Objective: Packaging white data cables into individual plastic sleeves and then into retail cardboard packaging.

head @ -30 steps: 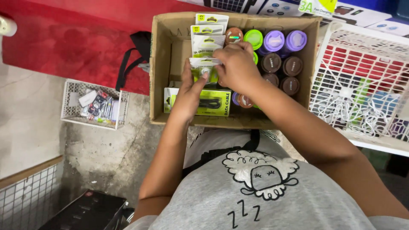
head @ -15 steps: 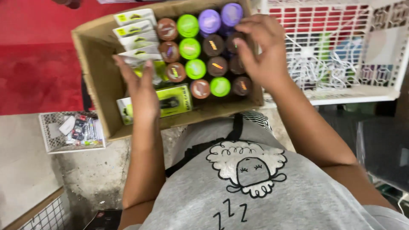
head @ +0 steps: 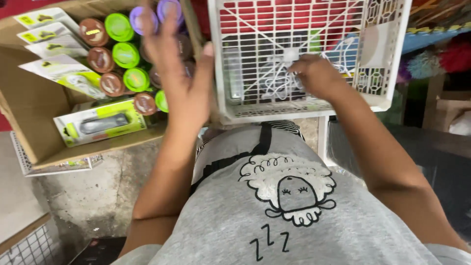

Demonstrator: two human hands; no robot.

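Concrete floor (head: 88,196), grey and stained, is seen at lower left of the frame; a red surface shows behind the white plastic basket (head: 387,59) at upper centre and right. A cardboard box (head: 29,103) is seen at upper left, tilted toward the viewer. Round jars are packed in it, with lids in green (head: 125,54), brown (head: 112,83) and purple (head: 169,9). Flat green-and-white carded packs (head: 95,122) lie along its left and lower sides.

Left hand (head: 179,68): raised over the right part of the box, palm down, fingers spread over the jars, thumb lying against the near left corner of the basket. Grip apart; nothing is clasped.

Right hand (head: 316,76): placed inside the basket at its middle, fingers curled down onto a tangle of white cable (head: 279,81). Whether the grip is clamped on the cable cannot be told.

A grey shirt with a cartoon sheep print (head: 287,191) fills the lower frame. A wire rack (head: 29,245) is noted at lower left corner.
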